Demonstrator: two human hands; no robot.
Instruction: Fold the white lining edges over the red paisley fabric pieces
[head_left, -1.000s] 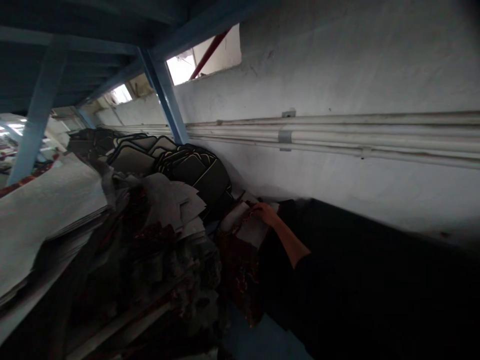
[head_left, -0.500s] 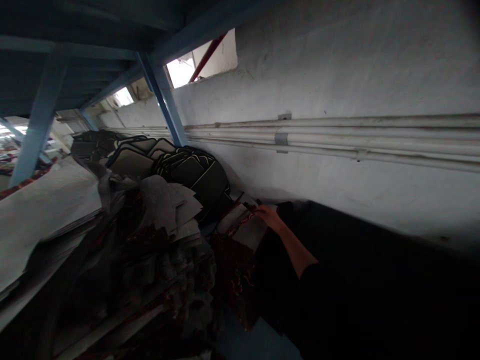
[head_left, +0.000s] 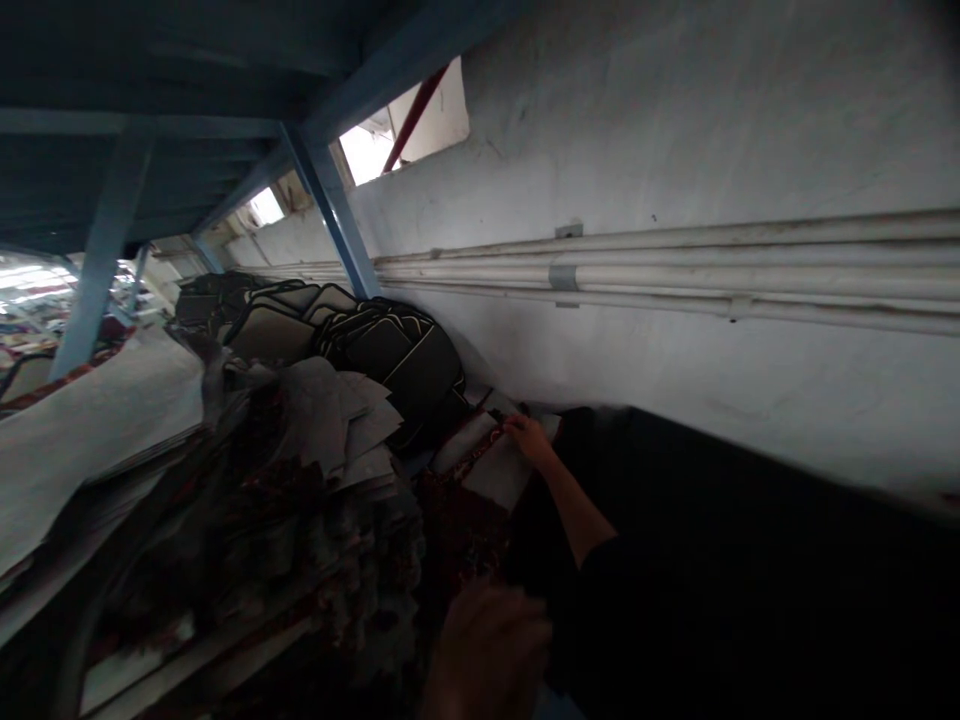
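My right hand (head_left: 527,438) reaches forward from a dark sleeve. Its fingers are bent together at a red-patterned carpet piece (head_left: 478,452), near the foot of the wall. Grey-white backing (head_left: 499,475) shows beside the red pattern, below my fingertips. Low in the view is my left hand (head_left: 487,645), dark and smeared by motion, in front of the deep-red carpet (head_left: 457,520). Its fingers cannot be made out clearly, nor whether it touches anything.
To the left rises a tall stack of carpet pieces (head_left: 360,430) with grey backing. Behind it lie dark mats with pale edging (head_left: 420,360). Pipes (head_left: 652,270) run along the white wall (head_left: 675,130). A blue steel post (head_left: 337,220) and low beams hang overhead.
My left hand has come into view from the bottom. My right hand stays at the carpet piece, moved slightly. The view has shifted a little.
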